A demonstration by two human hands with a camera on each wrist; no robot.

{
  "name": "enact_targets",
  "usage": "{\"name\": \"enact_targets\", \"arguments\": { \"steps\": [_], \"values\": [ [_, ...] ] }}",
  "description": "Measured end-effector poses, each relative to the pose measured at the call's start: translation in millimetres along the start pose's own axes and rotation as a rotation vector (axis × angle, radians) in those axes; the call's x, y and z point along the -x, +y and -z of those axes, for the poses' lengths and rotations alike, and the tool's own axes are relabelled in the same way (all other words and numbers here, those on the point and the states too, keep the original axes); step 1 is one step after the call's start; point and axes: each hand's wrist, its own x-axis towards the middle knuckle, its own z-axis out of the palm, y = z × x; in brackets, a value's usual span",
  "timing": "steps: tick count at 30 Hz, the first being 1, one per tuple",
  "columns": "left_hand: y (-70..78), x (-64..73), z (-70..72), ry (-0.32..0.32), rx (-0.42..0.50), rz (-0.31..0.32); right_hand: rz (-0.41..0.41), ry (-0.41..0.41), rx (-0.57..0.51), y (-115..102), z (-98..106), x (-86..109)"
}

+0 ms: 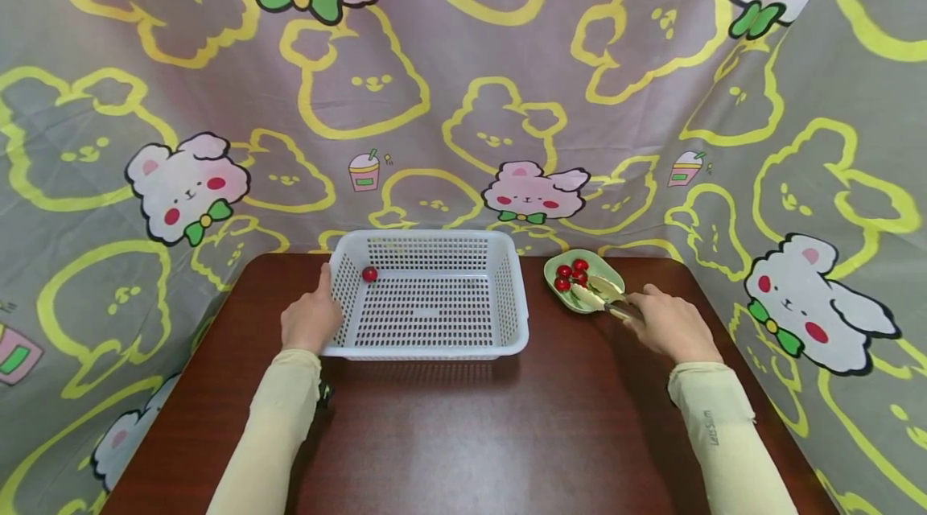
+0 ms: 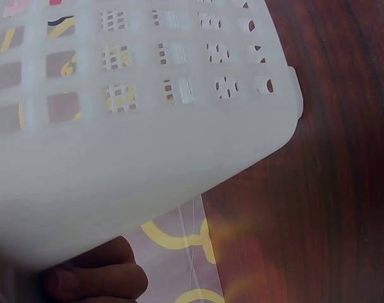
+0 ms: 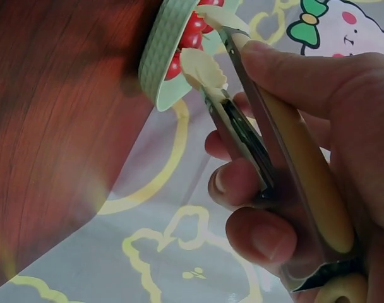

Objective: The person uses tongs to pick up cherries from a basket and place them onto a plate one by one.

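Observation:
My right hand (image 1: pixel 669 322) holds a pair of tongs (image 3: pixel 293 158) with pale scalloped tips, the thumb on one arm and curled fingers on the other. The tongs' tips are spread apart over a green dish (image 1: pixel 607 265) at the table's back right. Several cherry tomatoes (image 1: pixel 562 284) lie in that dish, partly hidden by the tips. At the left end of a white plastic basket (image 1: pixel 427 352), my left hand (image 1: pixel 311 318) grips the rim, its curled fingers (image 2: pixel 110 281) showing beside the outer wall. One cherry tomato (image 1: pixel 370 273) sits inside the basket, near its back left corner.
Basket and dish stand on a dark brown wooden table (image 1: pixel 463 434), close to its back edge. A grey curtain (image 1: pixel 449 121) with yellow outlines and white cartoon animals hangs behind the table and along both sides.

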Motion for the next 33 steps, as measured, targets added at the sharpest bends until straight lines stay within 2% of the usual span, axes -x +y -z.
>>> {"name": "enact_targets", "arguments": {
  "steps": [4,11,18,33],
  "values": [
    [-0.7,1.2,-0.2,0.006,-0.001,-0.004,0.0,0.046,-0.024,1,1,0.2],
    [-3.1,1.5,-1.7,0.019,-0.001,-0.011,-0.017,0.146,-0.137,0,1,-3.7],
    [-4.2,0.9,-3.3,0.021,-0.007,-0.011,-0.013,0.139,-0.214,-19,4,-7.2],
    [-3.9,0.7,-5.2,0.02,-0.006,-0.012,0.096,0.141,-0.237,-75,9,-28.5]
  ]
}}
